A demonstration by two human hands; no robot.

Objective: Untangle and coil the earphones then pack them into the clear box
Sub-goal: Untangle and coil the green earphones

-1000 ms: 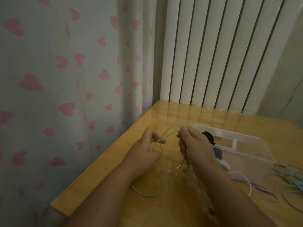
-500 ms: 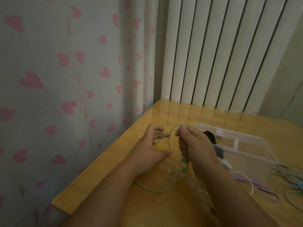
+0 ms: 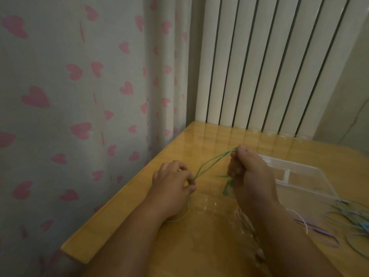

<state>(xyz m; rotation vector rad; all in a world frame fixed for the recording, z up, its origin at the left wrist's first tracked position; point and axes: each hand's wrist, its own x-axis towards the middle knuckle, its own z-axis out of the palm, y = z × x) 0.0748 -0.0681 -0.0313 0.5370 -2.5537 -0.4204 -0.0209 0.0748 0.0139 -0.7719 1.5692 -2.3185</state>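
HANDS PART, CABLE GOES TAUT: against the frame 0.5 second earlier, the 2 hands have drawn apart and the slack loop between them is now pulled into near-straight strands. At centre-left of the frame the left hand pinches the green earphones between thumb and curled fingers, low over the wooden table. A loose curve of the same cable trails beneath its wrist toward lower centre. From that pinch at least 2 strands climb rightward, their long axis running lower left to upper right. They end at the right hand, which grips them at its topmost fingertips, higher in the frame. Below that hand a green end dangles, too blurred to tell bud from plug. Just right of it lies the clear box, open-topped and partly hidden by the hand. Purple earphones and blue earphones sprawl at lower right. The next wrap likely turns on the left hand, which is nearer the slack tail, with the strands lying up and right of its grip.
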